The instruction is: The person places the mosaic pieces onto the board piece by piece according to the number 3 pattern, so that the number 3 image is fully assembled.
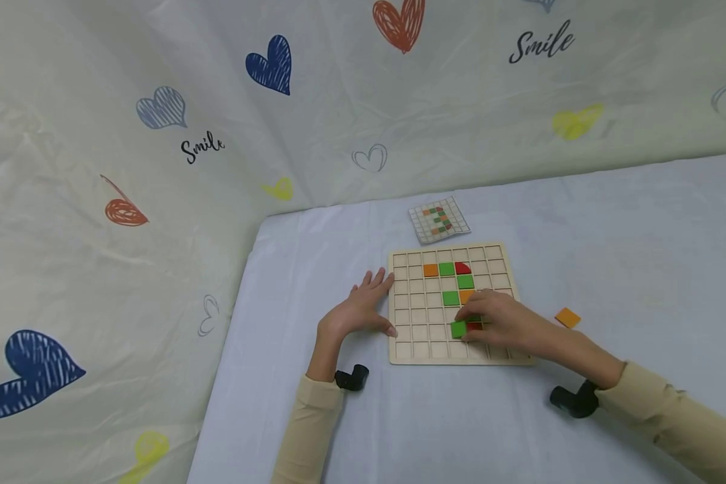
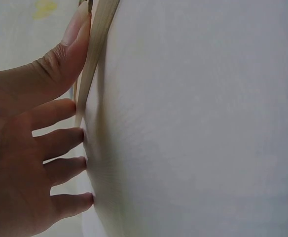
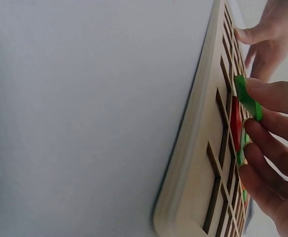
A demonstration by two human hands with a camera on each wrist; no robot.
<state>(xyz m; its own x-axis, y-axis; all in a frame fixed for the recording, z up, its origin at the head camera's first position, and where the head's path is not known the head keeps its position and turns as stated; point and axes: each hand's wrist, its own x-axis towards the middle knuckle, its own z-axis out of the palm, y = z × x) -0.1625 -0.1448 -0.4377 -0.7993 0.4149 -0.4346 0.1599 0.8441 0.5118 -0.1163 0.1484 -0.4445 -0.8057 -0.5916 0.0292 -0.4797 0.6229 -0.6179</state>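
Note:
A wooden grid board point(image 1: 420, 351) lies on the table with green, orange and red tiles set in some of its squares. My right hand point(image 1: 502, 321) is over the lower part of the board and pinches a green square tile point(image 3: 247, 98) between thumb and fingers. In the right wrist view that tile is tilted above the grid, beside a red tile point(image 3: 235, 123). At the board's left edge my left hand point(image 1: 359, 310) rests with fingers spread, its thumb point(image 2: 75, 44) touching the wooden rim. Some tiles are hidden beneath my right hand.
Behind the board lies a pattern card point(image 1: 440, 220) showing a grid with coloured squares. One loose orange tile point(image 1: 567, 318) is on the white cloth point(image 1: 460, 423) to the right. A fabric backdrop point(image 1: 314, 121) printed with hearts stands at the back and left.

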